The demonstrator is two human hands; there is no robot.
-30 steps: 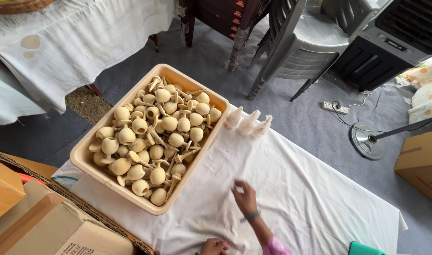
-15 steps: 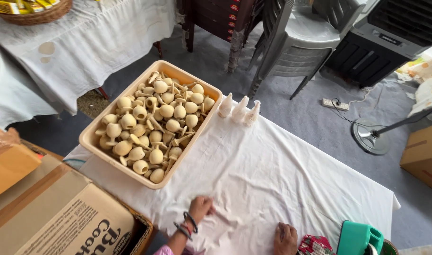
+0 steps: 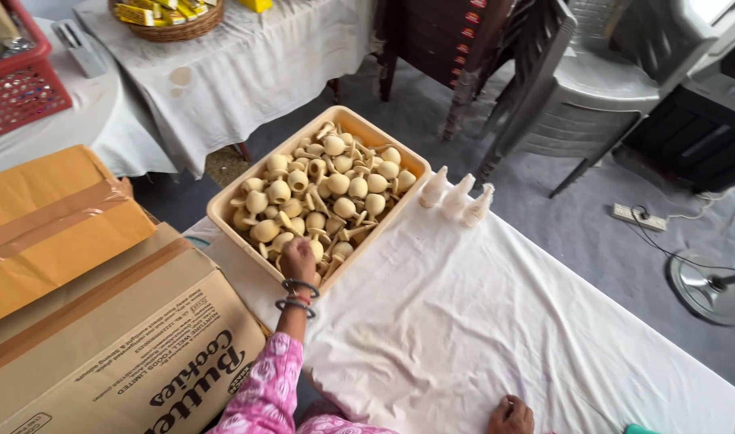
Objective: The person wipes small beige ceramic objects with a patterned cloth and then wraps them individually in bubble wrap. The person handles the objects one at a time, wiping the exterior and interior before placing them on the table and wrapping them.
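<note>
Over the near edge of the beige tray (image 3: 223, 210), the left hand (image 3: 300, 261) is lowered among the pale wooden bulb-and-stem pieces (image 3: 327, 193) heaped inside; its fingers are curled down into the pile, but whether a piece is grasped cannot be told. The right hand (image 3: 509, 415) is rested on the white tablecloth (image 3: 480, 313) at the lower edge, its fingers mostly out of view. Three cream pointed pieces (image 3: 457, 195) are stood upright just beside the tray's far corner. The bulbed pieces are judged light, rigid and smooth, best pinched around the rounded head or narrow stem. Cardboard boxes (image 3: 102, 321) are stacked to the left.
</note>
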